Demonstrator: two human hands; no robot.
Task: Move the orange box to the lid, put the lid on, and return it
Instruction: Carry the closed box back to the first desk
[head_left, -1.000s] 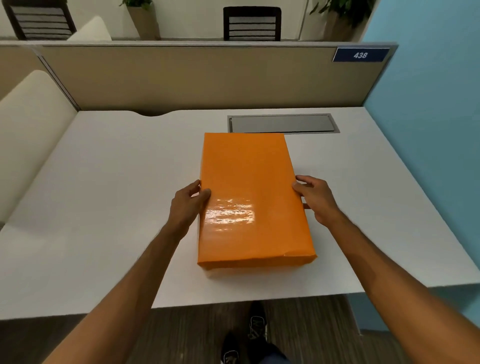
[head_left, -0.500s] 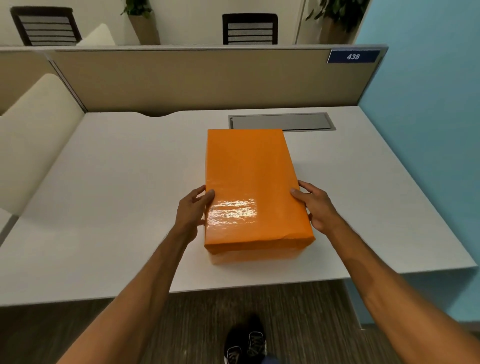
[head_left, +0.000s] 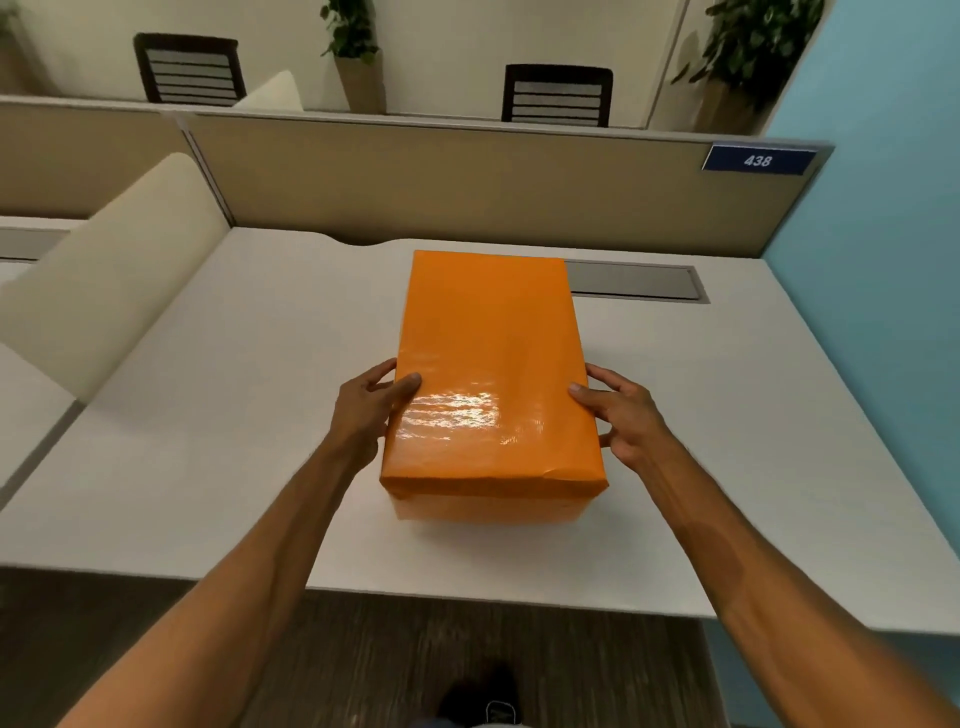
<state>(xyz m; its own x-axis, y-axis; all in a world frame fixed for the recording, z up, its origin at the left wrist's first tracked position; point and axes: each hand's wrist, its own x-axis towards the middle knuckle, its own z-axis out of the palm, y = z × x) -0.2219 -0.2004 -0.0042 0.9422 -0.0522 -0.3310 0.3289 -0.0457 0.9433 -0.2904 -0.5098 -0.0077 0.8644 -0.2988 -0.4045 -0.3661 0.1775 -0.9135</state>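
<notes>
While both hands press against its long sides, I see the glossy orange rectangular box (head_left: 491, 374) near the front edge of the pale grey table (head_left: 208, 415), lying lengthwise away from me with its lid already on: the lid's darker rim overhangs a paler strip of the base along the near end. My left hand (head_left: 366, 415) clasps the left side, thumb lying on the top face and fingers curled against the wall. My right hand (head_left: 626, 415) clasps the opposite side the same way, thumb on top, fingers spread along the wall. I cannot tell whether the base touches the table or hangs just above it. A bright glare sits on the lid between the two thumbs. Behind the box, a grey metal cable flap (head_left: 636, 280) is set into the table, partly hidden by the box's far right corner. A beige partition panel (head_left: 467, 187) closes the back and carries a blue plate (head_left: 757, 160) reading 438.
</notes>
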